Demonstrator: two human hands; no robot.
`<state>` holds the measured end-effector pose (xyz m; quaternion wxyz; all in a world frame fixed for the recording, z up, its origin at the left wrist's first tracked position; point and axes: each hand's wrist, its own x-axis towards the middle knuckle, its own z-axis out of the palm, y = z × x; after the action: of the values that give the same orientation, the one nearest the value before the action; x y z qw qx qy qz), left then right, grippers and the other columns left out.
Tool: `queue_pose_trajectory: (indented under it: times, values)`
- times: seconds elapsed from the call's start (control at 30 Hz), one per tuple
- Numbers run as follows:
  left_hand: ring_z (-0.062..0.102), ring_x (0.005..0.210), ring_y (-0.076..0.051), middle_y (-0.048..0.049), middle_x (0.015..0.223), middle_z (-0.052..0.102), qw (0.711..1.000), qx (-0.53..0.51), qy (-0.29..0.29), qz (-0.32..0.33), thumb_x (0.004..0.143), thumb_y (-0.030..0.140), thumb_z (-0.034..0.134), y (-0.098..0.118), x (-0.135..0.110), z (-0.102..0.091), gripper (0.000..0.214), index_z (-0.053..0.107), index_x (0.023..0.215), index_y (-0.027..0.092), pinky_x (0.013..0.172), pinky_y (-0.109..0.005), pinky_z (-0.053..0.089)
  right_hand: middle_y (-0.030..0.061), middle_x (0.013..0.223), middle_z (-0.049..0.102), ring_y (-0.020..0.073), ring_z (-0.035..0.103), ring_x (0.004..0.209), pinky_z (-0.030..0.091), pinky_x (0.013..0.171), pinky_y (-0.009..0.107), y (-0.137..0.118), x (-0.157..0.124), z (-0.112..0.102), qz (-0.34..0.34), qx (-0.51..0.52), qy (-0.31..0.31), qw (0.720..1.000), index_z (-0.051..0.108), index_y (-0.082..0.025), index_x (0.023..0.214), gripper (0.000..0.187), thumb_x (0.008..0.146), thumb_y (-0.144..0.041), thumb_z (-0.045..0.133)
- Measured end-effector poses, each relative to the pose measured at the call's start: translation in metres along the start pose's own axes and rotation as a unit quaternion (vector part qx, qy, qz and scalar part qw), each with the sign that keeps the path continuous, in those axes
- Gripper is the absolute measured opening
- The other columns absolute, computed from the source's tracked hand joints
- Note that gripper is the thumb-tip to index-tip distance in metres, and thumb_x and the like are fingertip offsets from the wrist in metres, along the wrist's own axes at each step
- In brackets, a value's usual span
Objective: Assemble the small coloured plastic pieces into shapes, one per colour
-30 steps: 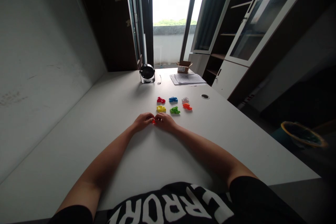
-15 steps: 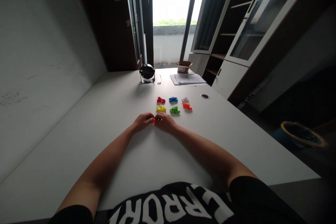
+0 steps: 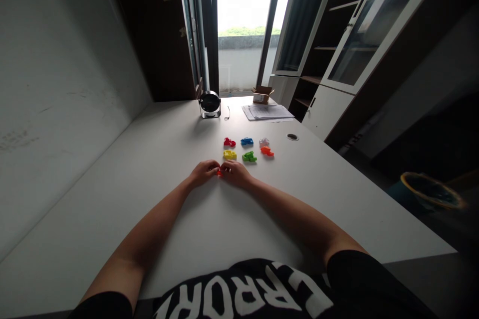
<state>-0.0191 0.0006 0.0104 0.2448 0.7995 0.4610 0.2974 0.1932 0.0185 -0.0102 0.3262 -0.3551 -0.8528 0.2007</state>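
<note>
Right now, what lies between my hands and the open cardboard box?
In the head view: a yellow plastic piece, then a gap between a red piece and a blue piece, then a stack of white papers.

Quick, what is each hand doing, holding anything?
Left hand: closed, fingertips on a small orange-red piece.
Right hand: closed, also on that piece; which grip bears it is unclear.
</note>
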Motion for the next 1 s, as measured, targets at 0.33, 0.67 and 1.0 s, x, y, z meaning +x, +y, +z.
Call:
queue_pose_trajectory:
  times: [0.33, 0.67, 1.0]
  values:
    - [0.065, 0.082, -0.017, -0.0022, 0.093, 0.074, 1.0, 0.004, -0.002, 0.004, 0.089, 0.03, 0.058, -0.0004, 0.0003, -0.0001, 0.019, 0.072, 0.098, 0.021, 0.073, -0.026, 0.049, 0.0022, 0.084, 0.064, 0.0118, 0.052, 0.07, 0.039, 0.063, 0.022, -0.002, -0.0001, -0.001, 0.004, 0.008, 0.004, 1.0, 0.071, -0.019, 0.087, 0.006, 0.084, -0.022, 0.075]
    - [0.065, 0.081, -0.017, -0.0026, 0.092, 0.074, 1.0, -0.002, -0.003, -0.002, 0.089, 0.031, 0.057, -0.0004, -0.0001, -0.0006, 0.02, 0.072, 0.097, 0.02, 0.072, -0.026, 0.05, 0.0015, 0.084, 0.064, 0.0114, 0.051, 0.071, 0.038, 0.063, 0.022, -0.0007, -0.0003, 0.0004, 0.002, 0.011, 0.005, 1.0, 0.07, -0.019, 0.087, 0.006, 0.084, -0.02, 0.074]
    - [0.064, 0.079, -0.017, -0.0027, 0.09, 0.074, 1.0, -0.01, -0.002, -0.005, 0.088, 0.032, 0.059, -0.0001, 0.0004, -0.0014, 0.021, 0.073, 0.097, 0.02, 0.072, -0.026, 0.049, 0.0021, 0.084, 0.064, 0.012, 0.052, 0.072, 0.038, 0.064, 0.023, -0.003, 0.0018, -0.001, 0.008, 0.001, -0.003, 1.0, 0.071, -0.019, 0.088, 0.002, 0.086, -0.019, 0.071]
